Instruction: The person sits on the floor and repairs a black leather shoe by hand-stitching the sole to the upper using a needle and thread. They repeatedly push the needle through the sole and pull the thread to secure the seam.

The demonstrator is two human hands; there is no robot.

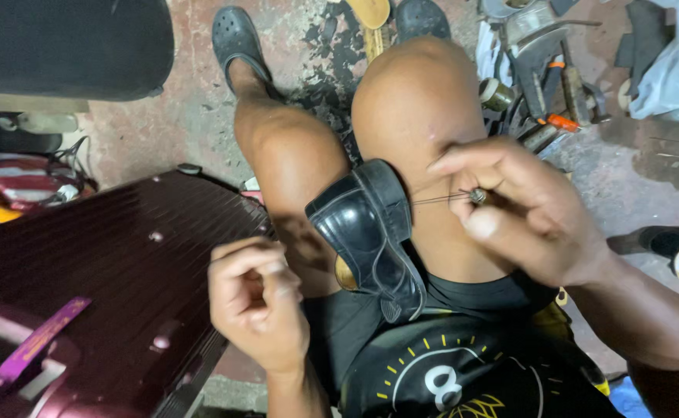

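A black leather shoe point(370, 232) is wedged between my bare knees, its sole facing left. My right hand point(525, 209) pinches a small stitching awl point(477, 196) just right of the shoe, and a thin thread point(436, 199) runs taut from the shoe to it. My left hand point(256, 298) is curled into a fist to the lower left of the shoe, close to my left thigh. Whether that fist holds the other thread end is too fine to tell.
A dark red hard suitcase point(99, 286) lies at my left. A heap of hand tools point(541, 85) with orange handles sits on the concrete floor upper right. A black clog point(235, 39) is on my foot; another shoe point(676, 244) lies far right.
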